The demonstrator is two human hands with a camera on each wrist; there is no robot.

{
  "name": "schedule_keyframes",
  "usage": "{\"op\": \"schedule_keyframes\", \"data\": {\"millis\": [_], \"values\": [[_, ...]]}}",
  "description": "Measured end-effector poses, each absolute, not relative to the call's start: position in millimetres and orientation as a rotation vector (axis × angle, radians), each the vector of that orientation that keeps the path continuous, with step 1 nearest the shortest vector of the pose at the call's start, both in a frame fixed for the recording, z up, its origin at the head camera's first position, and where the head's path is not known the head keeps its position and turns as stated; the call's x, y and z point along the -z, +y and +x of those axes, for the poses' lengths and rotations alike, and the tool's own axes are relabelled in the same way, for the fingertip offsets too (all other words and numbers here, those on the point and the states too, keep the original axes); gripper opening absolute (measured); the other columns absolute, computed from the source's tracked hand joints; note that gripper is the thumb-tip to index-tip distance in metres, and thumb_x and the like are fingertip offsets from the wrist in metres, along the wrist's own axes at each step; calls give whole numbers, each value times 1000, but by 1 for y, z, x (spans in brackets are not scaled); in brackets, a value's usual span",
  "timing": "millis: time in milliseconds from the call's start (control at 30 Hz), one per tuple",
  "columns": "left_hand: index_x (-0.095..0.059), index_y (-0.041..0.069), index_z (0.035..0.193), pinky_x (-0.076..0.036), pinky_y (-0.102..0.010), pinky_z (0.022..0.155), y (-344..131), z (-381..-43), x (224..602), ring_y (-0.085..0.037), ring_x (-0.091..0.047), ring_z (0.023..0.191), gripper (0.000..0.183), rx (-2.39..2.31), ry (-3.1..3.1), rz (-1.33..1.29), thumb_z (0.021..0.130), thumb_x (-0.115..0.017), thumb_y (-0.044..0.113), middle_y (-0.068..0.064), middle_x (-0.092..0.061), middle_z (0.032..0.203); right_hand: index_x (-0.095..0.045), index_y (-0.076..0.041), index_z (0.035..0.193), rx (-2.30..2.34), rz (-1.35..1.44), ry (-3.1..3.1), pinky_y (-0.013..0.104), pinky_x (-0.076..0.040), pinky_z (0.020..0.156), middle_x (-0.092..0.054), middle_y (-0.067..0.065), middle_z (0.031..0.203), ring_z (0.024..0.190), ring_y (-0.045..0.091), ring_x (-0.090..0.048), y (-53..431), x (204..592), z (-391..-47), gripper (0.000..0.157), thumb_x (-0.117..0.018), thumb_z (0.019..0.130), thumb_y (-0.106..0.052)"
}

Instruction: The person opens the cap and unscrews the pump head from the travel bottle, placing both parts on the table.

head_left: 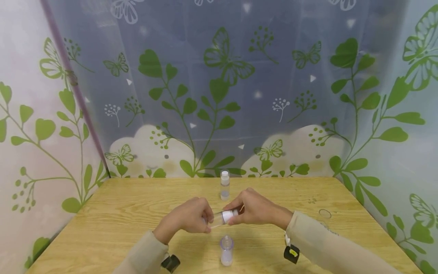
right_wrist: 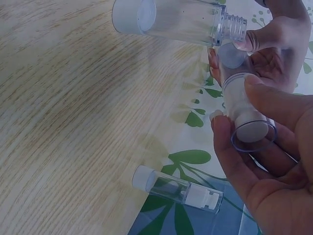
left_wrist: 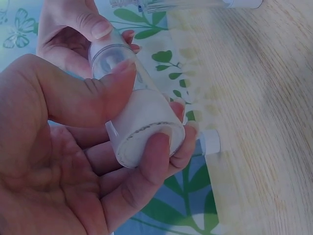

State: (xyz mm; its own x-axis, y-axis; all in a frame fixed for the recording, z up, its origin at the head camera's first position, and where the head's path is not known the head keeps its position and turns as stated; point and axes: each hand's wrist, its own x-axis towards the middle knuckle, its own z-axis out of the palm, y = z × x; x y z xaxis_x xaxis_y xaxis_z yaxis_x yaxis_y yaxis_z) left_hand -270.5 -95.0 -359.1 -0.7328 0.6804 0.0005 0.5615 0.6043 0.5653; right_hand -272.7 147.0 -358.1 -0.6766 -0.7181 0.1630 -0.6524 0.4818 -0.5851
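Observation:
Both hands hold one small clear pump bottle [head_left: 216,220] with a white base, tilted above the table. My left hand [head_left: 195,216] grips its base end; in the left wrist view, thumb and fingers wrap the white bottom [left_wrist: 146,120]. My right hand [head_left: 254,208] pinches the other end, where a white pump top shows inside a clear cap [right_wrist: 266,125]. Below the hands, an uncapped clear bottle [head_left: 226,253] stands upright, its threaded neck [right_wrist: 235,27] bare. Behind them stands a similar bottle [head_left: 224,187] with a white pump under a clear cap.
The wood-grain table [head_left: 137,198] runs back to a curtain [head_left: 239,114] printed with leaves and butterflies. A thin dark ring [head_left: 325,213] lies on the right side of the table. Small black devices [head_left: 292,253] hang at both wrists.

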Motion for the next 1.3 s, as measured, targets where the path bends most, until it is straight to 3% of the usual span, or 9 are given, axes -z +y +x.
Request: {"op": "schedule_keyframes", "data": {"millis": [867, 1300], "values": [[-69, 6, 65, -32, -19, 48, -99, -270, 358, -6, -40, 51, 14, -811, 2595, 1001, 73, -75, -5, 6, -57, 57, -76, 1, 117, 997, -1241, 2632, 15, -58, 68, -80, 14, 104, 78, 2, -74, 145, 361, -269, 35, -84, 86, -14], [-68, 6, 67, -36, -20, 51, -100, -269, 358, -8, -45, 55, 15, -806, 2599, 984, 73, -75, -5, 4, -61, 61, -76, 2, 117, 987, -1274, 2654, 15, -58, 66, -80, 15, 103, 75, 1, -73, 143, 363, -270, 35, -84, 85, -12]]}}
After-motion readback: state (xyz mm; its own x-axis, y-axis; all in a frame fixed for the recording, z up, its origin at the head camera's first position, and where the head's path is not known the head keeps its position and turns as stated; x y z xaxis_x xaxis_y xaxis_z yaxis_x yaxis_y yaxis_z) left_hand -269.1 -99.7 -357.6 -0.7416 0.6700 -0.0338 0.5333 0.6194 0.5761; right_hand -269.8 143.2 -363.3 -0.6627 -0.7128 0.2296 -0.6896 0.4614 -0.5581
